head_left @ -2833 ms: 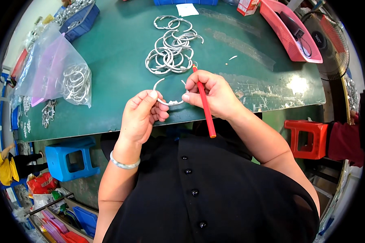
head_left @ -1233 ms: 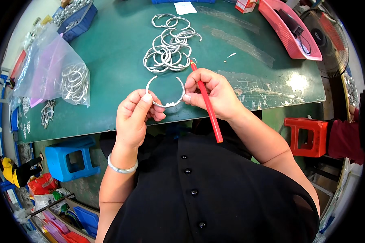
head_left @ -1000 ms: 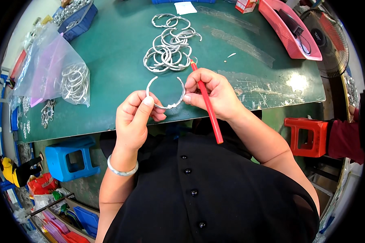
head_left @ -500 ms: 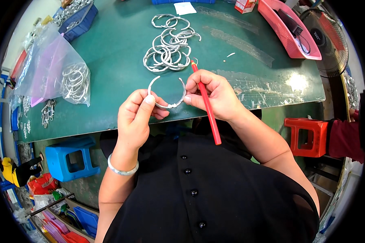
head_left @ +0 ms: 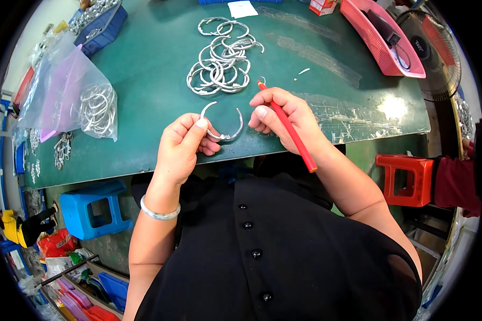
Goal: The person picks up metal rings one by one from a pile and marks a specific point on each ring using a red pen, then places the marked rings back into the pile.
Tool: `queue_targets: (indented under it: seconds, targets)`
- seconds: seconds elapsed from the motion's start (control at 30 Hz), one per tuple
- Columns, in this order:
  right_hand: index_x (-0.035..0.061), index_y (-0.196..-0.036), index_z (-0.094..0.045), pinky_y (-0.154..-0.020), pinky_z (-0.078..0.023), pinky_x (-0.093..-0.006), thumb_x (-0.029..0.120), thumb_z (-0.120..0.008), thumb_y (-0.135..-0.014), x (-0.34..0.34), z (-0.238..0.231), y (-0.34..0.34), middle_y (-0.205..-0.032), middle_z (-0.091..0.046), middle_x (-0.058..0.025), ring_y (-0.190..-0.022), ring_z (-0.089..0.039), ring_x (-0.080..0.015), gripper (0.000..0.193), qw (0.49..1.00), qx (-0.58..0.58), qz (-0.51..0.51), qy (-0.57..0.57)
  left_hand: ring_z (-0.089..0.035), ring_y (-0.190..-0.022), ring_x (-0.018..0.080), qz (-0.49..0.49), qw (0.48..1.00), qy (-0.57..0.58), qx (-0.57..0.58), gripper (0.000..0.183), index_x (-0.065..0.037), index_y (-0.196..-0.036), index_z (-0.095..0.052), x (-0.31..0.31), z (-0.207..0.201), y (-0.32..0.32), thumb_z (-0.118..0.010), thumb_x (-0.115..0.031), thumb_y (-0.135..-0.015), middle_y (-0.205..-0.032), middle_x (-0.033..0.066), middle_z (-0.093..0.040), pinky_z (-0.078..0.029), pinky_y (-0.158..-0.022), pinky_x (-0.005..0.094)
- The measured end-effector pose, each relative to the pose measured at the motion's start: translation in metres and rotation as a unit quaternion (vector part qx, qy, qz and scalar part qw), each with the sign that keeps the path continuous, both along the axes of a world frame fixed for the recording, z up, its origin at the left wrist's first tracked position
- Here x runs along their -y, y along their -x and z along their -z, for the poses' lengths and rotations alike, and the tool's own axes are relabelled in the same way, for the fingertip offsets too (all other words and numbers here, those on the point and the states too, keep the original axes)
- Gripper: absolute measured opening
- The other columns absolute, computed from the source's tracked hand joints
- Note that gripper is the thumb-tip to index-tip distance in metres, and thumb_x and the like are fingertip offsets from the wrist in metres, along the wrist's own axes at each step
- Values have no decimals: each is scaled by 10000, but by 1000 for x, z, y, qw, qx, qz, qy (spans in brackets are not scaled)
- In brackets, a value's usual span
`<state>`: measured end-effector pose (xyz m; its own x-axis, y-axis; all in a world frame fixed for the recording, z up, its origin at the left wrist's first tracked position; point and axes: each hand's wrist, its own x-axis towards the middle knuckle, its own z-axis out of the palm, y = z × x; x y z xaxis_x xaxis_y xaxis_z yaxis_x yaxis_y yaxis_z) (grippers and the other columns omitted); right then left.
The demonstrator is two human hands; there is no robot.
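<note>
My left hand (head_left: 181, 143) pinches an open silver bangle (head_left: 239, 126) between thumb and fingers, just above the table's near edge. The bangle's gap faces away from me, and a small knotted-looking detail shows on its near side. In my right hand (head_left: 294, 119) lies a red pencil-like stick (head_left: 296, 140), slanted across the palm with its yellowish tip pointing away from me. A fine curved thread or wire shows by that tip. The right fingers are curled, apart from the bangle. Beyond my hands lies a loose pile of silver bangles (head_left: 218, 72).
On the green table (head_left: 150, 107), a clear bag (head_left: 99, 109) with bangles lies left, near a blue bin (head_left: 104, 29) of metal pieces. A pink basket (head_left: 369, 37) and fan (head_left: 431, 56) stand right. Blue (head_left: 93, 211) and red (head_left: 404, 179) stools flank me.
My right hand has drawn back from the bangle's right side, and the red stick has tilted further, its lower end swinging right and up. My left hand still holds the bangle, now slightly turned.
</note>
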<state>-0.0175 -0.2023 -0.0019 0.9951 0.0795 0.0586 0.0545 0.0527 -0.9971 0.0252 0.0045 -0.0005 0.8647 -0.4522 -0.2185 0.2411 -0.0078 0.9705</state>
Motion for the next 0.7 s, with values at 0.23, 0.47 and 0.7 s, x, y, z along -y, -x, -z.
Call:
queue_targets:
  seconds: [0.23,0.47,0.7]
  targets:
    - [8,-1043,-501,-614,-420,-203,182,-449,-895,2,3,0,-742,-578,-45,-645,-497,-71,234,999,-1,1,-33,-560,-558,102,-3,999,-24,-33,189,-20,-781,-524,2,-4,-4,-451,-160,-883,-709,57,-590,-444,-515,200]
    - [27,-997,-529,-605,-428,-206,160,-473,-883,5,6,0,-722,-553,-15,-659,-509,-71,184,998,8,0,-57,-555,-535,102,-15,996,-71,-59,166,-37,-791,-529,5,-6,-10,-462,-168,-868,-701,67,-593,-434,-475,189]
    - [20,-1018,-523,-609,-427,-210,188,-457,-892,6,7,1,-727,-563,-25,-665,-512,-76,220,997,17,-2,-75,-551,-527,101,-3,994,-93,-64,165,-22,-823,-538,7,-9,-12,-464,-163,-868,-694,68,-589,-426,-456,178]
